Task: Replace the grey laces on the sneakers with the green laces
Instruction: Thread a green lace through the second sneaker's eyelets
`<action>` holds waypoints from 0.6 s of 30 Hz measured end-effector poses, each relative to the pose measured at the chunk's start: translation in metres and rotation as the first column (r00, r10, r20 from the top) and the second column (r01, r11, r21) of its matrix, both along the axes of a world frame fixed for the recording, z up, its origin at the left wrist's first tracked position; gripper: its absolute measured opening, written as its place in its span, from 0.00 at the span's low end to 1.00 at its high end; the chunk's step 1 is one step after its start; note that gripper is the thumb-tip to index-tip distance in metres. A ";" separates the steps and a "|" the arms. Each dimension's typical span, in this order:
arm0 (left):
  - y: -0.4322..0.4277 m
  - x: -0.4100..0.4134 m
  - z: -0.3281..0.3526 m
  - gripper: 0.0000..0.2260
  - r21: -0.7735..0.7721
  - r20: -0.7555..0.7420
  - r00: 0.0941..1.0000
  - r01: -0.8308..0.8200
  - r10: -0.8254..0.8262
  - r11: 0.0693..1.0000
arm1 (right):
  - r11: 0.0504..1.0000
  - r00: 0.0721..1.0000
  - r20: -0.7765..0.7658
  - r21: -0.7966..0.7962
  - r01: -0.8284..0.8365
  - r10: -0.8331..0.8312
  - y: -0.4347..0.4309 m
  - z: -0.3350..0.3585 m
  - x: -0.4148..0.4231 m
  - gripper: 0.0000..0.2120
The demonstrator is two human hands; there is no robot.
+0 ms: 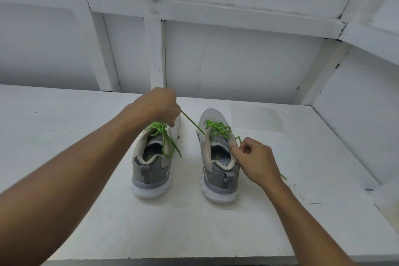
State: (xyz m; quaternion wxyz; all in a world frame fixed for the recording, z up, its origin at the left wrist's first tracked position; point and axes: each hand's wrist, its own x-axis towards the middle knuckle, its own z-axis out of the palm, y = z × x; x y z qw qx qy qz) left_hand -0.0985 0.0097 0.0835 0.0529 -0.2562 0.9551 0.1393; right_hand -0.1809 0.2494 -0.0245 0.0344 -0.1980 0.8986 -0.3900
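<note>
L hand [159, 106], R hand [257, 162] w/ R sneaker [218, 157] green lace [192, 123] ends

Green lace [192, 123] barring the gap
It is stretching taut between left sneaker [151, 171] and right sneaker [218, 179]; near tabletop [172, 227] is lying open.

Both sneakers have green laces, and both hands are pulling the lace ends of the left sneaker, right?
Wrong shoe: in the head view the left hand and right hand pull the green lace ends of the right sneaker. The rest holds.
</note>
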 end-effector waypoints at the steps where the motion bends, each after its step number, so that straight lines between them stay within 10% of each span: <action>1: 0.002 0.002 0.002 0.08 -0.003 0.004 1.000 -0.001 0.001 1.000 | 1.000 1.000 0.006 0.008 -0.005 0.005 -0.001 0.001 -0.001 0.17; 18: 0.082 -0.004 -0.057 0.14 -0.021 -0.146 0.989 0.033 -0.036 0.999 | 0.996 0.985 -0.157 0.069 -0.061 0.071 -0.010 0.013 0.000 0.11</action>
